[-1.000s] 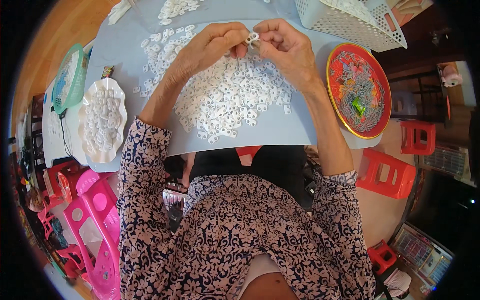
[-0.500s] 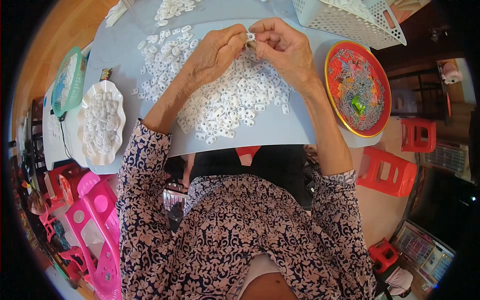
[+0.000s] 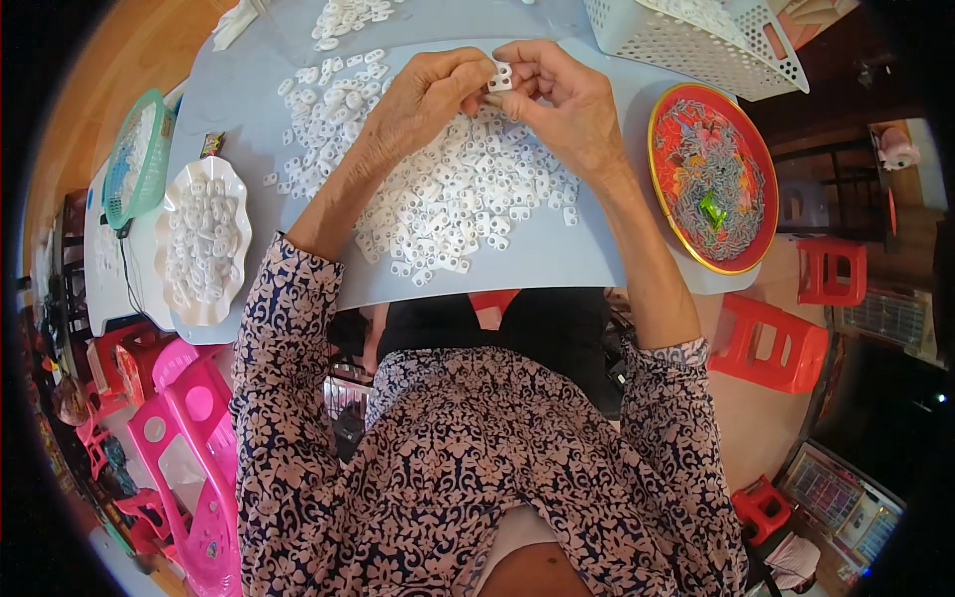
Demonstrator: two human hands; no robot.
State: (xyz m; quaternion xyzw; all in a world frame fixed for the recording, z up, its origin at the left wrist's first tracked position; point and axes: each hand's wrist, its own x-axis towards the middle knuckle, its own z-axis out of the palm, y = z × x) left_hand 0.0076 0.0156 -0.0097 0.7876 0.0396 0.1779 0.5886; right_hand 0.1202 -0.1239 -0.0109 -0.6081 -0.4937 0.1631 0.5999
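My left hand [image 3: 434,98] and my right hand [image 3: 569,103] meet above the far part of a heap of small white plastic pieces [image 3: 448,194] with dark holes. Between their fingertips is a white plastic piece [image 3: 500,78], its holed face turned up toward me. It may be two pieces lying together; I cannot tell. The fingers of both hands are closed in a pinch on it, and my right thumb lies just below it. On the right a red round tray [image 3: 657,179] with a gold rim holds many grey screw-like pins [image 3: 731,169].
A white scalloped dish [image 3: 239,264] of similar pieces stands at the left, beside a green basket [image 3: 157,164]. A grey perforated basket [image 3: 657,50] sits at the far right. Pink chairs [image 3: 199,418] and red stools [image 3: 771,343] flank the blue-grey table [image 3: 557,259].
The white piece between my fingertips has turned, and more of its holed face shows. My right fingers have shifted slightly around it; both arms stay nearly in place.
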